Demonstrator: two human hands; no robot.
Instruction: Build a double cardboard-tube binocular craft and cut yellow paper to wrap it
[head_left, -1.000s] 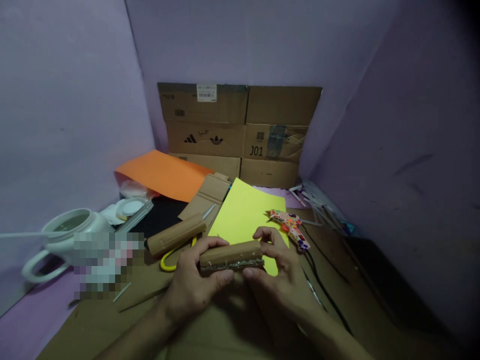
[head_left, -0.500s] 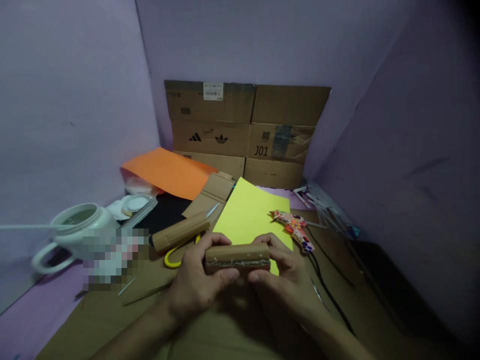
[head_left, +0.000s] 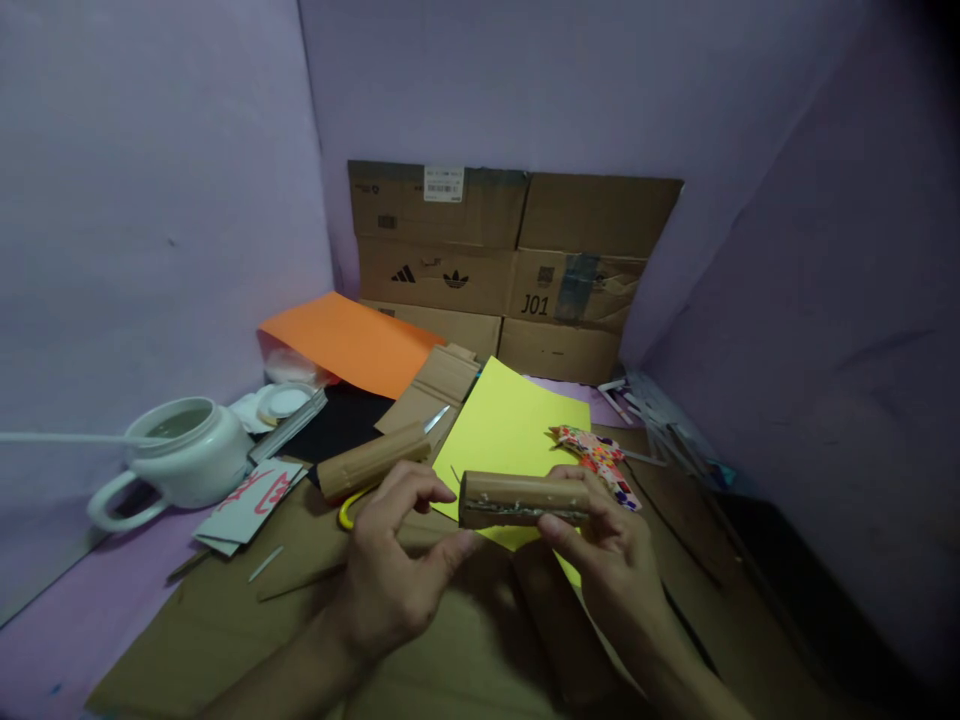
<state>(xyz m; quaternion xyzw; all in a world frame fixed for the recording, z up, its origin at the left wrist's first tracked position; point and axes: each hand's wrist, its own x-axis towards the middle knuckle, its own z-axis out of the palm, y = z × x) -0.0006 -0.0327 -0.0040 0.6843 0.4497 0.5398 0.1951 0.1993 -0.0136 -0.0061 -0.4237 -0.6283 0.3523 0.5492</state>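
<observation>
My right hand (head_left: 607, 540) grips a small rolled cardboard tube (head_left: 502, 490) at its right end, thumb in front and fingers behind. A ragged seam with whitish bits runs along the tube's near side. Just left of the tube, my left hand (head_left: 405, 560) is open, its thumb and forefinger apart around the free end. Beneath my right hand lies a cardboard strip (head_left: 559, 620). Behind the tube is a yellow sheet (head_left: 517, 410). A flower-patterned glue gun (head_left: 596, 455) lies to its right, partly hidden by my fingers.
On the left stand a white pot with a handle (head_left: 184, 460) and folded card with red marks (head_left: 251, 505). Another cardboard roll (head_left: 375, 460) lies over yellow-handled scissors (head_left: 349, 510). An orange sheet (head_left: 352, 345) and a flattened carton (head_left: 435, 235) are at the back.
My left hand has let go of the tube's left end and its fingers have parted. My right hand has shifted the tube slightly right. The view has turned a little left.
</observation>
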